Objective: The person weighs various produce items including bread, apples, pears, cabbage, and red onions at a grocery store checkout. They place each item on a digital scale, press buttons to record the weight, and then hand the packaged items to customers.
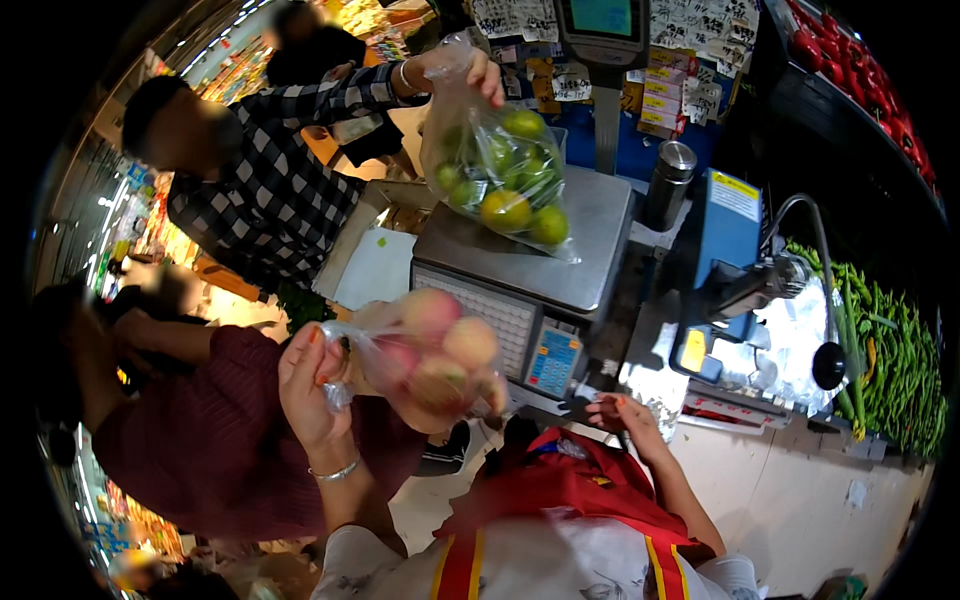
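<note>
My left hand (315, 382) grips the gathered neck of a clear plastic bag of peaches (442, 356), held up in front of the scale's keyboard (480, 307). Another hand, low behind the peaches, is partly hidden. My right hand (626, 420) is near the front edge of the scale, beside its blue keypad (555, 360); a small pale thing is by its fingertips, and whether it is held is unclear. On the metal weighing plate (592, 247) rests a clear bag of green citrus fruit (517, 180), its top held by the hand of a person in a checked shirt (262, 172).
Right of the scale stand a steel flask (671, 184) and a blue bag-sealing device (727, 225). Green peppers (892, 345) and red peppers (847, 67) lie beyond. A person in dark red (225, 442) stands close at left.
</note>
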{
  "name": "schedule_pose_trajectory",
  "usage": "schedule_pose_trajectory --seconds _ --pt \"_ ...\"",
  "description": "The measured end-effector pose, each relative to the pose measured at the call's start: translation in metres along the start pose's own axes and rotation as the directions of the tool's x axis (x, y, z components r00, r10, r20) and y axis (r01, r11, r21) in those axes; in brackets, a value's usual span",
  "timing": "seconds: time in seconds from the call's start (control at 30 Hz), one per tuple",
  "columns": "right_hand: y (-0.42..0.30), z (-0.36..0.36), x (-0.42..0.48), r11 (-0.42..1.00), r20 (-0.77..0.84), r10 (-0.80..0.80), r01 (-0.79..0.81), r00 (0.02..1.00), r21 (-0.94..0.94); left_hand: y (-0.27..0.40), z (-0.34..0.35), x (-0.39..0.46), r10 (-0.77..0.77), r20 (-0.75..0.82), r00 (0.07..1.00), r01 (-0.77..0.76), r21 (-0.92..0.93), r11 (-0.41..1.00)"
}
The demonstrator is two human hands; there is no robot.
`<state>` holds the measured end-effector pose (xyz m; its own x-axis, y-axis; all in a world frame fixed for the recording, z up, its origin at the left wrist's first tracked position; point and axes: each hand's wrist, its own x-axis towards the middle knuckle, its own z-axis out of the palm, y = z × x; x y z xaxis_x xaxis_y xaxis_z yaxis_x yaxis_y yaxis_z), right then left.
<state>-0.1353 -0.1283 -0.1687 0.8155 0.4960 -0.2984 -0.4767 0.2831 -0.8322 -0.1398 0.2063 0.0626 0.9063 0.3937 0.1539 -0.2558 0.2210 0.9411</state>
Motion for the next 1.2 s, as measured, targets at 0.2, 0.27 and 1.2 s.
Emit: schedule_pose_trajectory --seconds 0.2,0.27,1.2 --pt "0.038 0.047 0.032 0.993 -0.464 -0.055 0.096 0.884 0.065 0.008 -0.095 0.091 0.083 -0.130 0.988 -0.079 0.037 0.996" --pt "0.048 0.061 0.036 0.984 -0.557 -0.035 0.126 0.830 0.126 0.006 -0.119 0.122 0.081 -0.155 0.985 -0.072 0.062 0.995" --pt "0.076 0.078 0.061 0.978 -0.856 -0.175 0.185 0.487 -0.095 -0.211 -0.172 0.347 0.135 0.508 0.851 -0.523 0.842 0.129"
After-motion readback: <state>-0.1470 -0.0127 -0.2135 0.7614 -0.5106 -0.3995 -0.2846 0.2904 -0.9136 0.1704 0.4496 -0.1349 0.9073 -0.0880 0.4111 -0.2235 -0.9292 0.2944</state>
